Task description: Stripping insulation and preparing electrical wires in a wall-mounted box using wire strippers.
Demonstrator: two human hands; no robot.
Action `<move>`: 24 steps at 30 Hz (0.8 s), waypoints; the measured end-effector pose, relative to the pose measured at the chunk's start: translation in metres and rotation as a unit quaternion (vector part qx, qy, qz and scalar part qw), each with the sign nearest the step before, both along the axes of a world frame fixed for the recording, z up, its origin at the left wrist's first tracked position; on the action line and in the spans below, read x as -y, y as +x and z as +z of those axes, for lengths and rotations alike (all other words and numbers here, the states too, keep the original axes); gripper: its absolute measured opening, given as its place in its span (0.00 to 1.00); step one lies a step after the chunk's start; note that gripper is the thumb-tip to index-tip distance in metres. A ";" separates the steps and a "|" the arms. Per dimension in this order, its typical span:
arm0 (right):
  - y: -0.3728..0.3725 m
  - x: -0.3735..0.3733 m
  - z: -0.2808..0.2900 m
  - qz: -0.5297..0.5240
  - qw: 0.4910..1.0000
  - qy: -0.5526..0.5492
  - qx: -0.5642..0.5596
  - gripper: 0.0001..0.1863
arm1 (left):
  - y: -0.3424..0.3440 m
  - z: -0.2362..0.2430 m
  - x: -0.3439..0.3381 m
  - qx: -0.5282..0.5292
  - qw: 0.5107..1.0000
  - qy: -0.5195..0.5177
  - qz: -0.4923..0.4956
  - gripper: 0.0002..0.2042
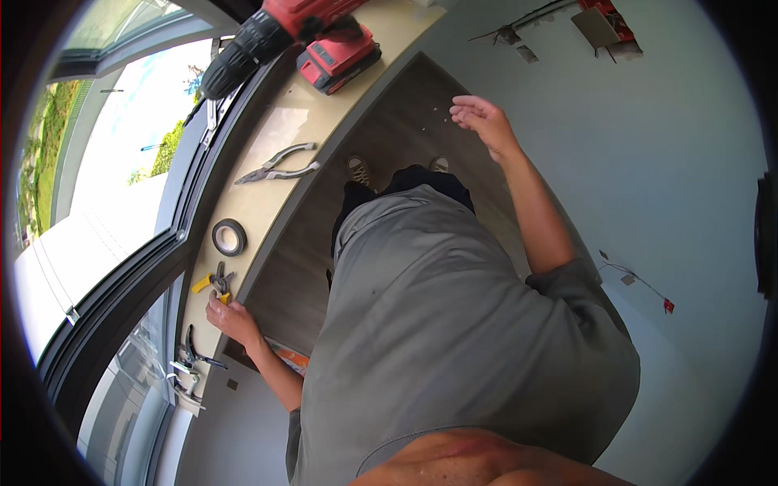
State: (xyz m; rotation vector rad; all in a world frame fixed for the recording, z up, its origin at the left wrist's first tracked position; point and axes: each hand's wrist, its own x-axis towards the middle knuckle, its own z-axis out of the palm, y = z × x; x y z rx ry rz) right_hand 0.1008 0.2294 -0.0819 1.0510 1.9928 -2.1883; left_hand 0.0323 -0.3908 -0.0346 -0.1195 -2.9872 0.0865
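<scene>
My left hand point(233, 320) is at the window sill point(263, 215), its fingers closed at one end of a small plier-like tool point(219, 280) with yellow and grey parts. Its exact kind is too small to make out. Just beyond it lies a roll of black tape point(229, 237). Farther along the sill rest grey-handled long-nose pliers point(279, 167), their handles spread. My right hand point(485, 125) is raised away from the sill, over the floor near the wall, with fingers partly stretched and nothing visible in them.
A red and black cordless drill point(279, 39) stands at the sill's far end. Black-handled tools point(191, 356) lie at the near end. The dark window frame point(121, 283) borders the sill. Loose wires hang from wall openings, one holding a red box point(608, 31).
</scene>
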 end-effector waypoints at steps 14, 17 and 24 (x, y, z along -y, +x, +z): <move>0.078 -0.018 0.031 0.184 0.945 0.177 -0.204 0.40 | 0.049 0.085 -0.309 0.250 0.784 0.562 -0.079 0.15; 0.091 -0.021 0.030 0.199 0.913 0.259 -0.246 0.55 | 0.058 0.038 -0.428 0.396 0.663 0.632 -0.068 0.17; 0.143 -0.060 -0.024 0.013 0.978 0.130 -0.164 0.67 | 0.092 -0.002 -0.590 0.566 0.652 0.476 -0.167 0.15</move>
